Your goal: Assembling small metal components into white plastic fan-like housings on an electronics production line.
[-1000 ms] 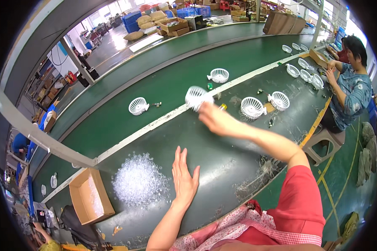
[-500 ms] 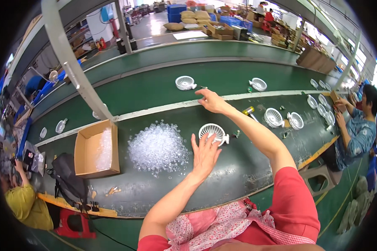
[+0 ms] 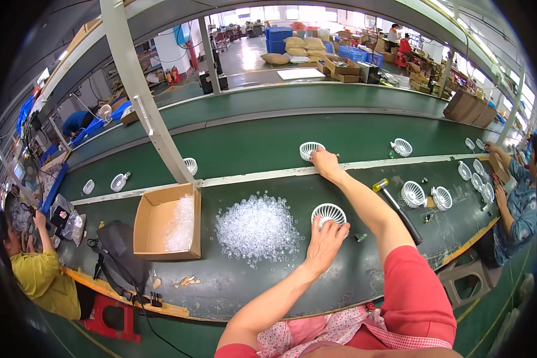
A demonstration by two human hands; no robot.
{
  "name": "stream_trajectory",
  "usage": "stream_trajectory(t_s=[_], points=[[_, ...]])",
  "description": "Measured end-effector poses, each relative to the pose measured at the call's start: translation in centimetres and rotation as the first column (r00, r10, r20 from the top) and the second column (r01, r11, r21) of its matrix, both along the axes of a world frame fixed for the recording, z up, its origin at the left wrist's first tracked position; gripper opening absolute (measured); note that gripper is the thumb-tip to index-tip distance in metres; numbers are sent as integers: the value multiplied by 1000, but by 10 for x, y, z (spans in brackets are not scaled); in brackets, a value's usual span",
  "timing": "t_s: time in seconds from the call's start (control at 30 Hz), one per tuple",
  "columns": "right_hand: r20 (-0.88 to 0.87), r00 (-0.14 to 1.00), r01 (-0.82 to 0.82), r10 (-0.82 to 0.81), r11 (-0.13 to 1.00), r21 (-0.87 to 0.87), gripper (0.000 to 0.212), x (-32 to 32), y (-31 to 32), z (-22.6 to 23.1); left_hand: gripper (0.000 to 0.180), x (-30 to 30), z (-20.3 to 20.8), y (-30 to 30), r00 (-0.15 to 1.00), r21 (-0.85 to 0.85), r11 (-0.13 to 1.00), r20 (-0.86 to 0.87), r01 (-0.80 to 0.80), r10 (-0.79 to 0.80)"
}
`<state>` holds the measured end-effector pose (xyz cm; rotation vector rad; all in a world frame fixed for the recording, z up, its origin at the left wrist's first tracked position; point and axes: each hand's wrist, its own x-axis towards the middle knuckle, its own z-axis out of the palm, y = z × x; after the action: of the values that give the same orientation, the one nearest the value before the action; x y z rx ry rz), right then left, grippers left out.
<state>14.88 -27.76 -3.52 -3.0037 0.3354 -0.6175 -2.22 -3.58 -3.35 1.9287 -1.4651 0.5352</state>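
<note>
On the dark worktop in front of me lies a white ribbed round housing (image 3: 328, 213), dish-shaped with slotted walls. The fingers of my left hand (image 3: 324, 243) are bent over its near and right edge. My right arm reaches across to the green conveyor belt. There my right hand (image 3: 327, 163) has its fingers closed on the edge of a second white ribbed housing (image 3: 309, 150), covering its near right side. Left of my left hand is a wide heap of small clear plastic pieces (image 3: 256, 228). A hammer (image 3: 398, 209) with a yellow head lies beside my right forearm.
An open cardboard box (image 3: 155, 230) holding clear pieces stands left of the heap, near a dark bag (image 3: 120, 253). More housings (image 3: 413, 194) lie to the right and along the belt (image 3: 250, 140). A metal post (image 3: 146, 113) rises at the belt's edge. Co-workers sit on both sides.
My right hand has gone from reaching with outstretched fingers to gripping the housing on the belt. My left hand's fingers have bent around the near housing's edge. The whole view has shifted.
</note>
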Motion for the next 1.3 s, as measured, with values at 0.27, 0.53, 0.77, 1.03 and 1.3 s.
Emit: stream_trajectory(t_s=[0.27, 0.53, 0.77, 1.03, 1.3], points=[[158, 987, 28, -7, 991, -133, 11, -171, -20, 51, 37, 1, 1, 9, 996, -25, 996, 40, 84, -83], [216, 975, -78, 49, 989, 127, 33, -254, 7, 72, 35, 12, 19, 10, 988, -212, 977, -147, 14, -46], [-10, 918, -296, 397, 700, 650, 45, -253, 71, 73, 31, 19, 20, 15, 986, -149, 987, -161, -57, 33], [93, 962, -222, 257, 534, 816, 21, -256, 94, 55, 31, 17, 20, 17, 990, -59, 994, -112, -91, 84], [228, 921, -390, 317, 713, 583, 16, -261, 108, 48, 30, 21, 17, 15, 993, -81, 991, -60, -104, 100]])
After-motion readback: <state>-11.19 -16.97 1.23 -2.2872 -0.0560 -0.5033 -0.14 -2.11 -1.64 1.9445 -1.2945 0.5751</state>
